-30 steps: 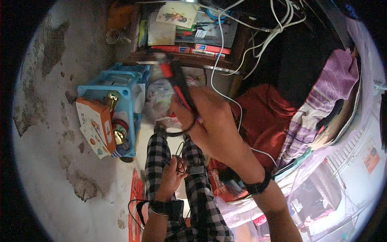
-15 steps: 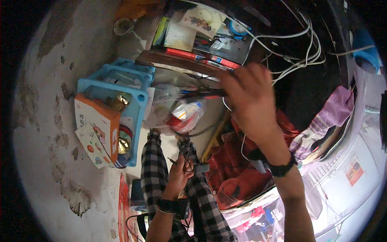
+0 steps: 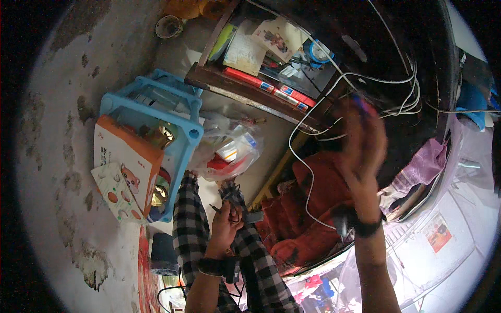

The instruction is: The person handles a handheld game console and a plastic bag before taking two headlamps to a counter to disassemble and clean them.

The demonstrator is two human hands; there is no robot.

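My left hand [image 3: 225,227] is closed over my checked trousers, around a thin black cable [image 3: 215,208] whose dark tip sticks out beside the fingers. To the right, my right hand [image 3: 364,138] is raised beside the open drawer, smeared by motion. A bluish-purple spot shows at its fingertips, too blurred to name, and whether it holds anything is unclear. White cables [image 3: 402,80] hang close to that hand, and one loops down past the red cloth [image 3: 308,214] toward my right wrist.
The open drawer [image 3: 250,104] holds papers, red boxes [image 3: 261,83] and a blue round object [image 3: 319,52]. At left, a light blue plastic basket [image 3: 182,151] contains an orange-and-white box [image 3: 128,151]. A clear plastic bag [image 3: 235,151] lies between basket and cloth. Purple fabric [image 3: 428,161] is at right.
My right hand has moved right, away from the area over the plastic bag; the dark blurred strands there are gone. My left hand stays closed. The whole view has shifted slightly.
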